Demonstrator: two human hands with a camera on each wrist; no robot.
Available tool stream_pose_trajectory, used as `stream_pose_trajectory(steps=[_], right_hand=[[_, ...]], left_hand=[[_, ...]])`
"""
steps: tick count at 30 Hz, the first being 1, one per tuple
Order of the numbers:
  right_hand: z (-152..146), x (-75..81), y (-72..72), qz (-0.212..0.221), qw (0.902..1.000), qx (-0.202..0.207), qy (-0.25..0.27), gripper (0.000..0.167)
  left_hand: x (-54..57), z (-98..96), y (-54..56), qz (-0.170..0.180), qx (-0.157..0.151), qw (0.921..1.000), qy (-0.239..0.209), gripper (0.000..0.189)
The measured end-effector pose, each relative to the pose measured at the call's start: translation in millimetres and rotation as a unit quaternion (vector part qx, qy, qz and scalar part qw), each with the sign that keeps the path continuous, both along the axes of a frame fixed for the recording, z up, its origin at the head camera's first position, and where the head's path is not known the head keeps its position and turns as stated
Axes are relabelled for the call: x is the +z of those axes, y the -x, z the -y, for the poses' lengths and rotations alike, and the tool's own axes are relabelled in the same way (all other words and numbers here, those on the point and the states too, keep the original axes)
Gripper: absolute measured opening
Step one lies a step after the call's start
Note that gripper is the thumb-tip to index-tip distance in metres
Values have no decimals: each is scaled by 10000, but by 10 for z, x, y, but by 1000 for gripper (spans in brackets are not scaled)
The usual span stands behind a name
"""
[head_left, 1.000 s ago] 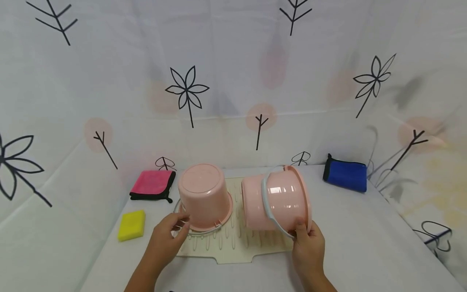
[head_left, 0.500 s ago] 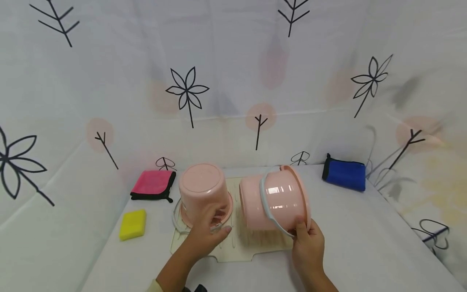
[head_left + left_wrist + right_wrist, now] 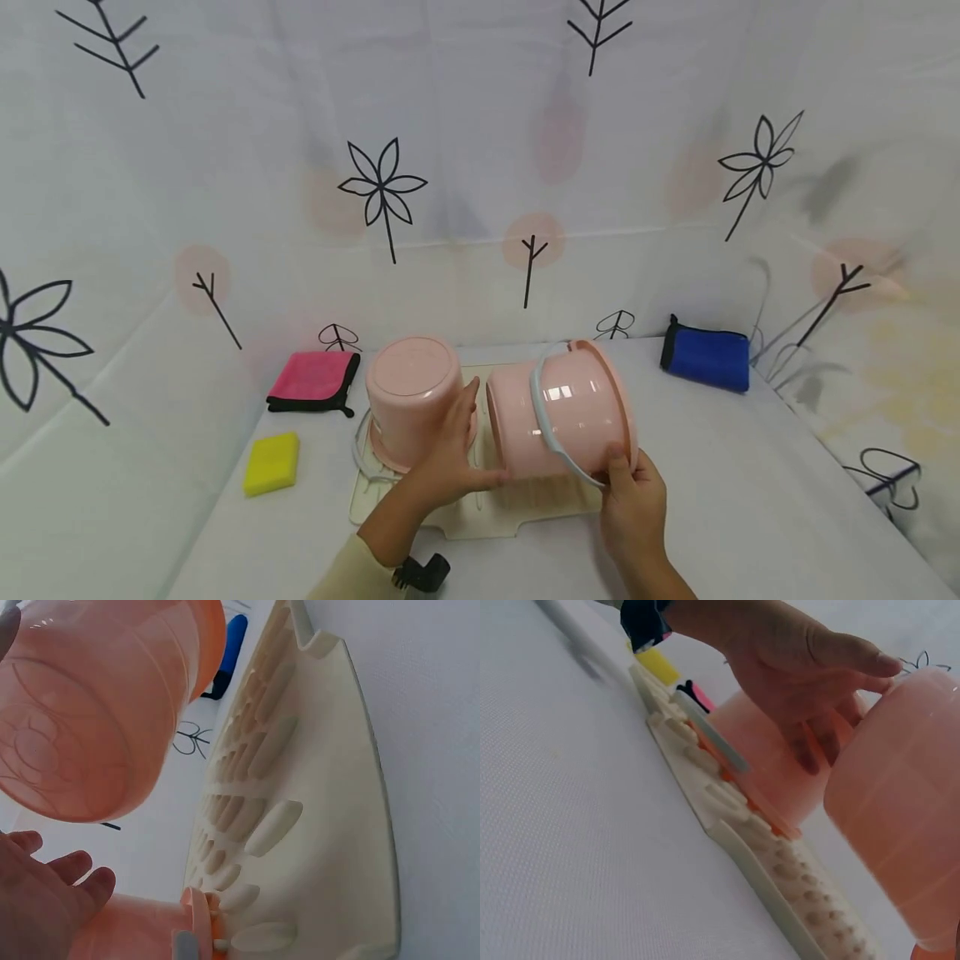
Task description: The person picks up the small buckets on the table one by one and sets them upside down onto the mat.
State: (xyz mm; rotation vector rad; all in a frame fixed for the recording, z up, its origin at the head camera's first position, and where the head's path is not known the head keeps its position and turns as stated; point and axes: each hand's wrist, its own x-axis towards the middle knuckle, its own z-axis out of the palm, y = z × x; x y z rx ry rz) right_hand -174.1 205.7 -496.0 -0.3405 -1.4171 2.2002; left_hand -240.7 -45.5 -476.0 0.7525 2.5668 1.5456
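Observation:
My right hand (image 3: pixel 633 508) grips the rim of a pink bucket (image 3: pixel 577 408), thumb on the outside wall. This bucket lies tilted on its side above the ribbed cream draining board (image 3: pixel 480 525), its base facing left and its grey handle hanging round it. Upside down on the board's left half stands a second pink bucket (image 3: pixel 412 383), its handle resting at the rim. Between the two buckets my left hand (image 3: pixel 442 467) is spread, fingers straight. In the right wrist view the left hand's thumb (image 3: pixel 859 656) comes close to the tilted bucket's base; whether it touches, I cannot tell.
A folded pink cloth with black trim (image 3: pixel 315 381) and a yellow sponge (image 3: pixel 271 464) lie left of the board. At the back right, near the patterned fabric wall (image 3: pixel 480 167), is a folded blue cloth (image 3: pixel 707 358). White fabric covers the table (image 3: pixel 735 500).
My left hand has moved right from the upside-down bucket's left side, across its front, into the gap between the buckets, fingers spreading. The right hand still holds the tilted bucket, which has shifted slightly left.

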Motion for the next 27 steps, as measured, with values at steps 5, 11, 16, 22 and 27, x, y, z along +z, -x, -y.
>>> stream_pose_trajectory(steps=[5, 11, 16, 22, 27], right_hand=[[4, 7, 6, 0, 9998, 139, 109, 17], [5, 15, 10, -12, 9995, 303, 94, 21], [-6, 14, 14, -144, 9991, 380, -83, 26], [-14, 6, 14, -522, 9970, 579, 4, 28], [-41, 11, 12, -737, 9944, 730, 179, 26]], left_hand=[[-41, -36, 66, -73, -83, 9999, -30, 135], [-41, -64, 90, -313, -117, 9992, 198, 142], [-27, -115, 78, -779, -106, 9959, 444, 158], [-36, -145, 28, -1277, 53, 9888, 773, 167], [-31, -156, -27, -1494, 218, 9844, 904, 161]])
